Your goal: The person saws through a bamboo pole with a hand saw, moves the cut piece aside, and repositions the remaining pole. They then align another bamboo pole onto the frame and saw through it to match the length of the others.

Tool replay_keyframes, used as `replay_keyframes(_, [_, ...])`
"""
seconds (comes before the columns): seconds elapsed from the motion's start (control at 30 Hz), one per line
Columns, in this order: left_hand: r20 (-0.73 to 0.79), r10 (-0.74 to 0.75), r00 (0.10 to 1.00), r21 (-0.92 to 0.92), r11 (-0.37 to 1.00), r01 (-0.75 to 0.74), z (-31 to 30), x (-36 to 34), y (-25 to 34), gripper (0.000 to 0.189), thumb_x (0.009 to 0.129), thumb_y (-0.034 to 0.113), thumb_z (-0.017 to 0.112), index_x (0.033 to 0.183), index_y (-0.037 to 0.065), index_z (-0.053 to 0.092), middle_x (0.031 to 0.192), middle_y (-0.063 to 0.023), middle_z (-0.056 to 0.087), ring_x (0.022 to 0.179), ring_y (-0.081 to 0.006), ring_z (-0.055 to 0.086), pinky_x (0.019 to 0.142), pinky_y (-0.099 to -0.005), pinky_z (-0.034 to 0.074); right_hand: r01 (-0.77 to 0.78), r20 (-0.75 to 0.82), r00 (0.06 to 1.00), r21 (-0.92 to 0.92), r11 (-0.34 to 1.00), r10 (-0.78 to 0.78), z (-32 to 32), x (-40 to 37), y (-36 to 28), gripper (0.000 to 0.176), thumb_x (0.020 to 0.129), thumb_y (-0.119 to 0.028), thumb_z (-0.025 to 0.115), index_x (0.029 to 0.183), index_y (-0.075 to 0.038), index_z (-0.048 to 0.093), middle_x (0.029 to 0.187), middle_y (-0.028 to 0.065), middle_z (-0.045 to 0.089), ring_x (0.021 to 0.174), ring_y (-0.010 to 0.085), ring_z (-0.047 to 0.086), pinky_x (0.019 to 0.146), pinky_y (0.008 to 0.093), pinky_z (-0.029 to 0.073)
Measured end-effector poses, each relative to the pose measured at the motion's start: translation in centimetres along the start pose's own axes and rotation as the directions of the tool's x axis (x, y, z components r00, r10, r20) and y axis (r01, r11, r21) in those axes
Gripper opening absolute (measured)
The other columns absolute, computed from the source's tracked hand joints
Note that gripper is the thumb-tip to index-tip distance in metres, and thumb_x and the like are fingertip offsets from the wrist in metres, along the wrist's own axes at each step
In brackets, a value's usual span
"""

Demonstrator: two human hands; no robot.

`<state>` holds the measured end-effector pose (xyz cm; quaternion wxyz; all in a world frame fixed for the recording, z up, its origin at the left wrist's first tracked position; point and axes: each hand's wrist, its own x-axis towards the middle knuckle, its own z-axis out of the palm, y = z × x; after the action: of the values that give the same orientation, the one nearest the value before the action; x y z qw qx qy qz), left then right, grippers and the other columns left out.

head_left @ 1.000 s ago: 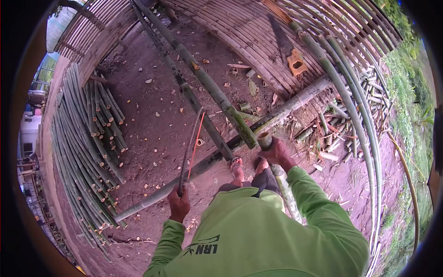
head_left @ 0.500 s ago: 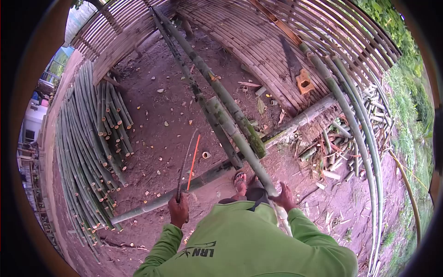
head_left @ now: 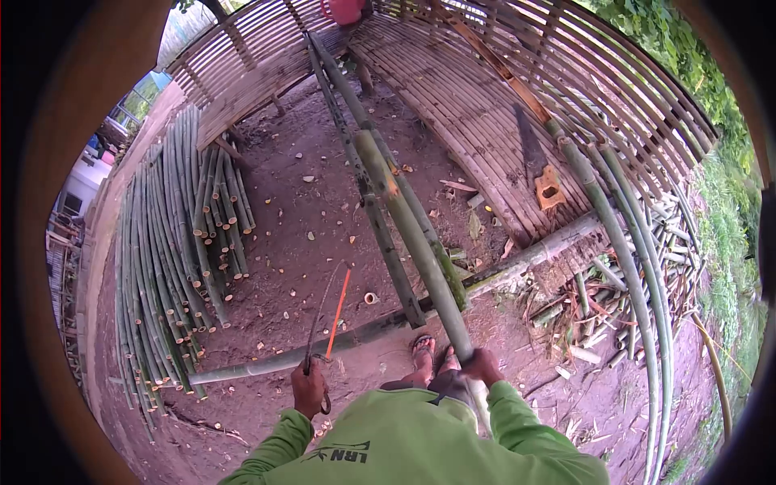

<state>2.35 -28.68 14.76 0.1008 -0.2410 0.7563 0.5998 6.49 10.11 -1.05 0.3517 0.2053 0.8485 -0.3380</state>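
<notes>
My left hand point(head_left: 309, 390) is closed round the handle of a bow saw point(head_left: 320, 311), which has a dark curved frame and an orange strip along its right side. My right hand point(head_left: 483, 367) grips a green bamboo pole point(head_left: 420, 234) near my thighs. That pole slants away from me, resting over two longer poles, a dark one point(head_left: 380, 226) and a mossy green one point(head_left: 440, 263). Beneath them a thick bamboo log point(head_left: 275, 361) lies crosswise, in front of my feet.
At the left lies a large stack of cut bamboo point(head_left: 162, 259). A slatted bamboo bench point(head_left: 453, 121) holds a handsaw point(head_left: 543, 174). Long poles point(head_left: 638, 259) and a pile of offcuts point(head_left: 602, 299) are at the right. A red container point(head_left: 344, 10) stands at the far end.
The held pole has slid forward, away from me, over the two long poles. My right hand has closed more fully round it. The view has shifted, and the red container now shows.
</notes>
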Motion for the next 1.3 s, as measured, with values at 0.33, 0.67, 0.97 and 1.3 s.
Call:
replay_keyframes(0.33, [-0.008, -0.036, 0.999, -0.028, 0.999, 0.036, 0.4, -3.3, 0.8, 0.031, 0.098, 0.035, 0.052, 0.082, 0.009, 0.045, 0.053, 0.0021, 0.037, 0.04, -0.0103, 0.038, 0.041, -0.0297, 0.04, 0.233, -0.403, 0.91, 0.297, 0.926, -0.099, 2.1, -1.3, 4.4, 0.119, 0.051, -0.041, 0.091, 0.144, -0.002, 0.028, 0.133, 0.0225, 0.05, 0.124, 0.0363, 0.048, 0.105, 0.0421, 0.039])
replay_keyframes(0.67, [0.003, -0.19, 0.982, 0.08, 0.979, 0.189, -0.3, -4.1, -1.0, 0.034, 0.098, 0.033, 0.052, 0.077, 0.006, 0.048, 0.052, -0.0005, 0.044, 0.041, -0.0111, 0.044, 0.04, -0.0299, 0.04, -0.157, 0.27, 0.961, 0.367, 0.917, 0.056, 18.1, 3.2, 19.2, 0.073, 0.053, -0.055, 0.079, 0.104, -0.004, 0.07, 0.098, 0.0167, 0.07, 0.094, 0.026, 0.067, 0.086, 0.0367, 0.05])
replay_keyframes(0.97, [0.094, -0.089, 0.992, 0.234, 0.97, 0.065, -0.8, 0.7, -1.4, 0.034, 0.097, 0.028, 0.05, 0.076, 0.003, 0.054, 0.052, -0.0011, 0.046, 0.041, -0.0114, 0.047, 0.039, -0.03, 0.038, 0.143, -0.174, 0.982, 0.436, 0.889, -0.073, 13.9, 5.6, 10.4, 0.052, 0.067, -0.05, 0.075, 0.095, -0.006, 0.072, 0.08, 0.0154, 0.07, 0.071, 0.0301, 0.066, 0.067, 0.04, 0.05])
replay_keyframes(1.3, [0.076, -0.117, 0.99, 0.161, 0.981, 0.104, -4.9, 4.9, 0.4, 0.031, 0.095, 0.028, 0.055, 0.08, 0.001, 0.062, 0.052, -0.0003, 0.046, 0.044, -0.0088, 0.044, 0.042, -0.0297, 0.036, 0.339, -0.506, 0.789, -0.114, 0.934, -0.349, -7.8, 19.4, -25.1, 0.077, 0.072, -0.032, 0.072, 0.137, -0.003, 0.041, 0.122, 0.0205, 0.056, 0.113, 0.0366, 0.054, 0.1, 0.0442, 0.041])
